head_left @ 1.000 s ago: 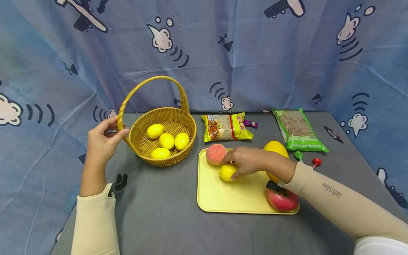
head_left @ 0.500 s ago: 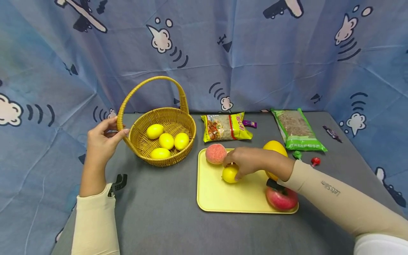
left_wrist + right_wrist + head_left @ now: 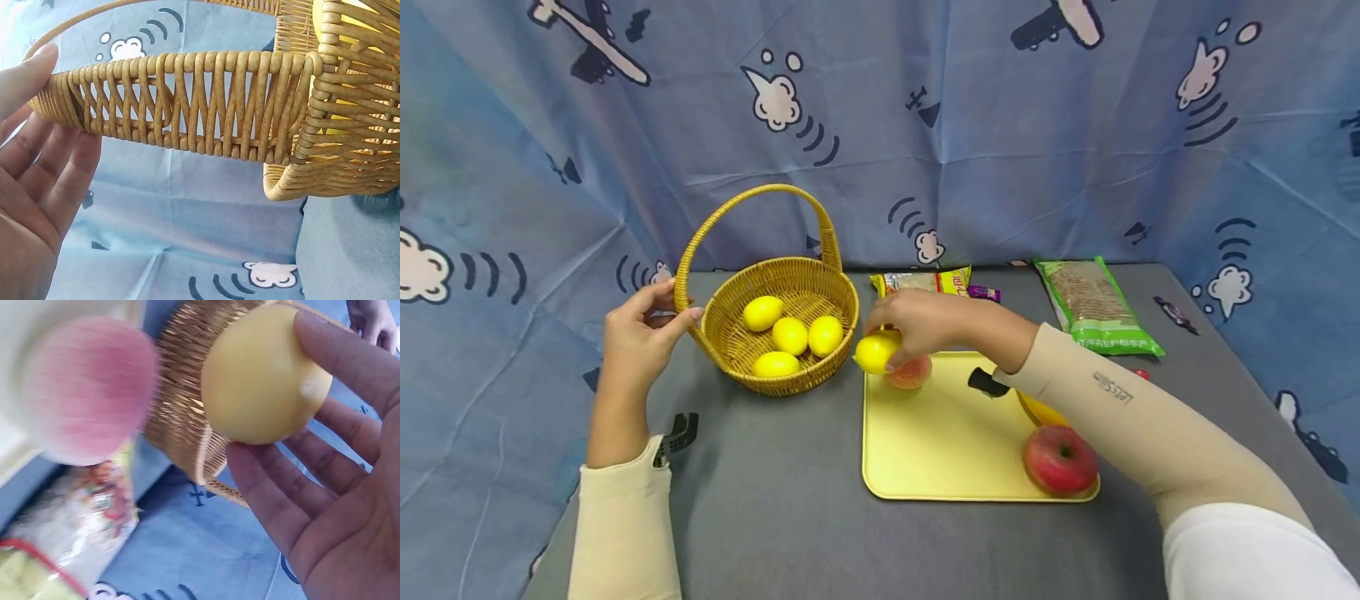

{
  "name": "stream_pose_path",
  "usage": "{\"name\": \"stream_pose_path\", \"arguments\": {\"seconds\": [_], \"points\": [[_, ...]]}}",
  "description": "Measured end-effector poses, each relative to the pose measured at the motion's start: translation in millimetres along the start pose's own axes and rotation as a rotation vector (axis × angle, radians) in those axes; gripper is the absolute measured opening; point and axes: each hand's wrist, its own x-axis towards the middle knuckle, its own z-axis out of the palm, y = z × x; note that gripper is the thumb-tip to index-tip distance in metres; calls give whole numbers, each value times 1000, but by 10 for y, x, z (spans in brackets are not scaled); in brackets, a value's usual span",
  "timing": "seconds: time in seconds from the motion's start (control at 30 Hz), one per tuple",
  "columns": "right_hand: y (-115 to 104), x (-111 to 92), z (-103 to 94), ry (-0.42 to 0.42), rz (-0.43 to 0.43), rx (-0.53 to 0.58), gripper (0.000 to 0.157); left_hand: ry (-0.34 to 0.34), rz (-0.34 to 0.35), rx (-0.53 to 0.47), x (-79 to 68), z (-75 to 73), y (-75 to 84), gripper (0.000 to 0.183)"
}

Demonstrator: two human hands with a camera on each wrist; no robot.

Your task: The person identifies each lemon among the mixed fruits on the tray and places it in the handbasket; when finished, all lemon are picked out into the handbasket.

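At the left, my left hand [image 3: 643, 333] pinches the handle of a yellow wicker basket [image 3: 730, 367] between thumb and fingers; the left wrist view shows the woven handle [image 3: 200, 106] in that grip. Several lemons [image 3: 790, 335] lie inside the basket. My right hand [image 3: 917, 321] holds another lemon [image 3: 874, 354] above the tray's far left corner, close to the basket's right rim. In the right wrist view the thumb and fingertips grasp this lemon [image 3: 262, 381]. Below and beside it a pink peach [image 3: 912, 372] sits on the pale yellow tray [image 3: 940, 450], partly hidden.
A red apple [image 3: 1060, 459] and a mostly hidden yellow fruit [image 3: 1039, 410] are on the tray's right side. Behind stand a yellow food packet [image 3: 917, 282], a purple wrapper [image 3: 984, 293] and a green-edged bag [image 3: 1093, 304]. A dark wrapped candy [image 3: 1176, 315] lies at the far right.
My right hand has lifted the lemon off the tray and carried it left and away, toward the basket. The left hand keeps its grip on the handle.
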Motion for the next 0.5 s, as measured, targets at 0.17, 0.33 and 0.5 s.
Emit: {"name": "stream_pose_path", "arguments": {"seconds": [0.17,0.33,0.5], "points": [[57,436,-42,73,12,11,49,-8,-3,3,-32,15,-29,45],[172,749,65,95,72,8,51,-11,1,0,-38,45,-67,44],[273,841,201,112,113,-6,47,-21,3,2,-37,81,-72,44]]}}
